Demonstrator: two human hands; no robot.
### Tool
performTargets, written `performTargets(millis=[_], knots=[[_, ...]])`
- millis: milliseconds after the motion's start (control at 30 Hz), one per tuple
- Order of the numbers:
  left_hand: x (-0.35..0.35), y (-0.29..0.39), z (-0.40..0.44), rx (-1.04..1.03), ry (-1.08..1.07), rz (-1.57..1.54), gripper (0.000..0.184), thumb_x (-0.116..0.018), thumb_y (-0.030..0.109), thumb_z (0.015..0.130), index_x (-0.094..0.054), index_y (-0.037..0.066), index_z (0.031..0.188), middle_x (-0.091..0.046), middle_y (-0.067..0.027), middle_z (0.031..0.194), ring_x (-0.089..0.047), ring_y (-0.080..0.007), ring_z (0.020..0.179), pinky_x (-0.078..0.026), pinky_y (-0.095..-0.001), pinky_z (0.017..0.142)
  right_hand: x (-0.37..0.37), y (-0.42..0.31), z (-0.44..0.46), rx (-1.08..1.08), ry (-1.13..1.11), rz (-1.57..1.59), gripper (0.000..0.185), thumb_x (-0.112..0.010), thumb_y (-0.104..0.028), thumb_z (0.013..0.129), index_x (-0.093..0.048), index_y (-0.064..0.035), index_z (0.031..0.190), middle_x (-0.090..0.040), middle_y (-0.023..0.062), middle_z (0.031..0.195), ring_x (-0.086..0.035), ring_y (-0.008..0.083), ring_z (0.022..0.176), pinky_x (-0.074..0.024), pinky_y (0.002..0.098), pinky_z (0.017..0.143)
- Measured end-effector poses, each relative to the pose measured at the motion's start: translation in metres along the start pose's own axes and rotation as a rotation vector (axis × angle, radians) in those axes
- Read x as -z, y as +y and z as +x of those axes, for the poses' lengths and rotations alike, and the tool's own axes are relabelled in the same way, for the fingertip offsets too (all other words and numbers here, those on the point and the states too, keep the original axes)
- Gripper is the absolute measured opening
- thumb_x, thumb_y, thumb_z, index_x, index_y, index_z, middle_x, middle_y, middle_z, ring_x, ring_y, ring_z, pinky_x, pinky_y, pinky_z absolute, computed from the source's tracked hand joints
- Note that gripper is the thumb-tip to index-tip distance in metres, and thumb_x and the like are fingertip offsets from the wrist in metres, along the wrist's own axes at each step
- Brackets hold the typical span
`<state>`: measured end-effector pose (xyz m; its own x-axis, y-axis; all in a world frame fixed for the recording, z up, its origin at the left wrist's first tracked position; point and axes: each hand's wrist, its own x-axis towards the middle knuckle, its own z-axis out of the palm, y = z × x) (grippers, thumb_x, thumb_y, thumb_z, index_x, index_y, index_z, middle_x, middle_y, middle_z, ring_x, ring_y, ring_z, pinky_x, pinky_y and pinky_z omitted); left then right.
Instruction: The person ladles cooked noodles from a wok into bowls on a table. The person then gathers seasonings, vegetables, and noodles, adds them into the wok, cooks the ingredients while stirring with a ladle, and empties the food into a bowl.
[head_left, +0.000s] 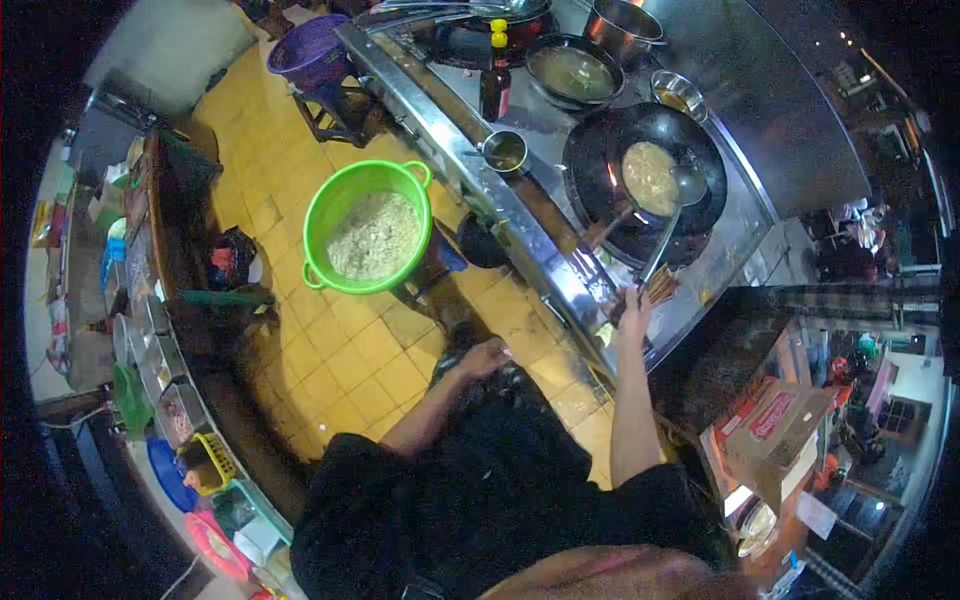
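Observation:
My right hand [632, 308] is closed round the handle of a metal ladle [657, 245]. The ladle's bowl rests inside a black wok [592, 150], at the right side of some pale, cloudy food [648, 175]. In front of my body, away from the stove, is my left hand [485, 358]. Its fingers look curled together, with a small pale spot at their tips that I cannot make out. A bundle of thin brown sticks [660, 286] lies by my right hand. Left of the stove, a green basket [312, 225] holds pale, crumbly food.
On the steel stove counter [420, 105] stand a sauce bottle [495, 85], a small pot [504, 151], a pan of liquid [574, 72] and a metal bowl [679, 93]. A purple basket [305, 48] sits on a stool. Cardboard boxes [775, 425] stand at right.

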<state>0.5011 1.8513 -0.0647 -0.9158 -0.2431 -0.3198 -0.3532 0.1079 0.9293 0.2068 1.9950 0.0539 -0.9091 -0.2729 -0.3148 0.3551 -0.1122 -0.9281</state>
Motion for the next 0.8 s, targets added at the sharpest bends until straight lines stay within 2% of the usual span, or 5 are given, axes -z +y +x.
performTargets(millis=[100, 200, 300, 567, 800], knots=[[-0.027, 0.040, 0.005, 0.185, 0.062, 0.107, 0.037, -0.057, 0.038, 0.084, -0.064, 0.005, 0.099, -0.065, -0.0165, 0.100, -0.061, -0.0313, 0.096, -0.048, -0.0409, 0.083, -0.044, -0.032, -0.052, -0.370, -0.009, 0.509, 0.052, -0.035, -0.050, 0.097, -0.046, -0.0112, 0.129, -0.056, 0.0062, 0.120, -0.061, 0.0250, 0.086, -0.0513, 0.0414, 0.073], [-0.057, -0.005, -0.024, 0.096, 0.000, 0.168, 0.039, -0.056, 0.037, 0.085, -0.060, 0.005, 0.108, -0.064, -0.0187, 0.101, -0.061, -0.0323, 0.097, -0.048, -0.0411, 0.083, -0.027, 0.069, -0.070, -0.572, -0.376, 0.050, 0.048, -0.047, -0.044, 0.093, -0.045, -0.0139, 0.130, -0.051, 0.0129, 0.124, -0.058, 0.0279, 0.095, -0.0467, 0.0455, 0.081], [-0.041, 0.020, -0.085, 0.312, 0.083, 0.070, 0.037, -0.057, 0.039, 0.084, -0.061, 0.008, 0.105, -0.065, -0.0173, 0.100, -0.062, -0.0328, 0.095, -0.048, -0.0424, 0.082, -0.013, 0.180, -0.065, 0.679, -0.459, -1.385, 0.053, -0.049, -0.040, 0.091, -0.041, -0.0130, 0.136, -0.051, 0.0175, 0.124, -0.057, 0.0322, 0.100, -0.0396, 0.0487, 0.091], [0.009, -0.071, -0.261, 0.811, 0.564, 0.013, 0.041, -0.063, 0.042, 0.078, -0.062, 0.008, 0.101, -0.066, -0.0155, 0.099, -0.063, -0.0314, 0.092, -0.049, -0.0414, 0.079, 0.029, 0.242, -0.014, -0.027, -1.006, -1.651, 0.051, -0.053, -0.040, 0.090, -0.047, -0.0093, 0.131, -0.056, 0.0146, 0.104, -0.056, 0.0241, 0.083, -0.0425, 0.0414, 0.074], [0.053, -0.079, -0.385, 0.905, 0.929, -0.299, 0.053, -0.063, 0.047, 0.074, -0.063, 0.006, 0.107, -0.064, -0.0205, 0.106, -0.060, -0.0361, 0.099, -0.048, -0.0420, 0.085, -0.129, 0.262, -0.098, -0.333, -1.540, -1.742, 0.049, -0.056, -0.039, 0.090, -0.052, -0.0061, 0.126, -0.061, 0.0120, 0.087, -0.056, 0.0170, 0.067, -0.0451, 0.0351, 0.059]])
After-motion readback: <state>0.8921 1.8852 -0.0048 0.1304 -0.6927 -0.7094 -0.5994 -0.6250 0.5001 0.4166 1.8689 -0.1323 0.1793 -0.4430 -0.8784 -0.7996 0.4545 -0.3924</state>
